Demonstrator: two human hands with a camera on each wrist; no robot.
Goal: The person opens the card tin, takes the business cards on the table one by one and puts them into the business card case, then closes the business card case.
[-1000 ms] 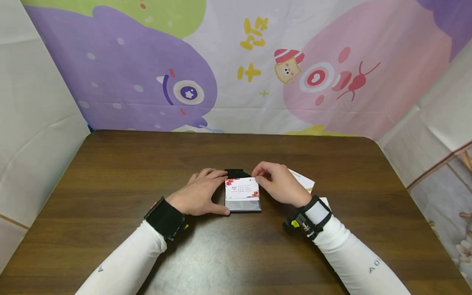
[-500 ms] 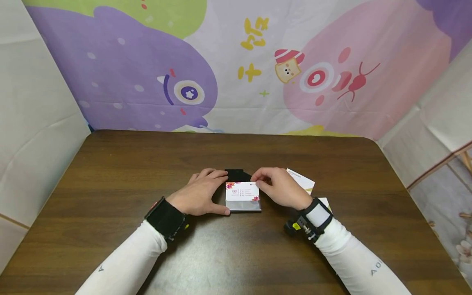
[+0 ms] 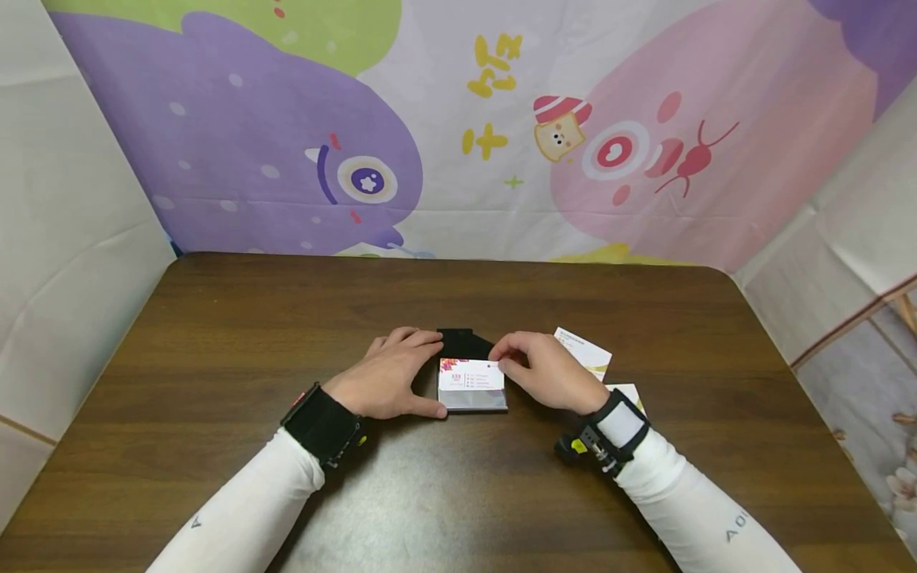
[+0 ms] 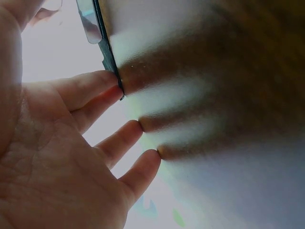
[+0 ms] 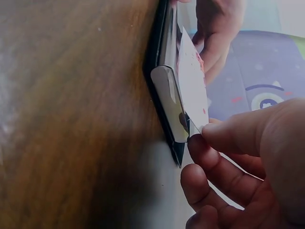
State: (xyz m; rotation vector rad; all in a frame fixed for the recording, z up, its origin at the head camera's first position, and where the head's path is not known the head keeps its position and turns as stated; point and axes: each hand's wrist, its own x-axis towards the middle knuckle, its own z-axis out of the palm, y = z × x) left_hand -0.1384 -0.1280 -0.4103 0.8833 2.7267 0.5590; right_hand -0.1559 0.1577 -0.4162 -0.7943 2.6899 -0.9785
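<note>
A black card holder with a silvery pocket lies flat on the brown table, its black flap open toward the far side. A white business card with pink flower corners sits partly inside the pocket. My right hand pinches the card's far right corner; the right wrist view shows the card between thumb and forefinger above the holder. My left hand lies flat against the holder's left edge, fingers straight, thumb at the near corner.
Two more white cards lie on the table right of my right hand: one at the far side, another partly hidden by my wrist. A cartoon backdrop hangs behind the table.
The card has slid toward me, deeper into the holder's pocket, with my right hand following it. My left hand has stayed put.
</note>
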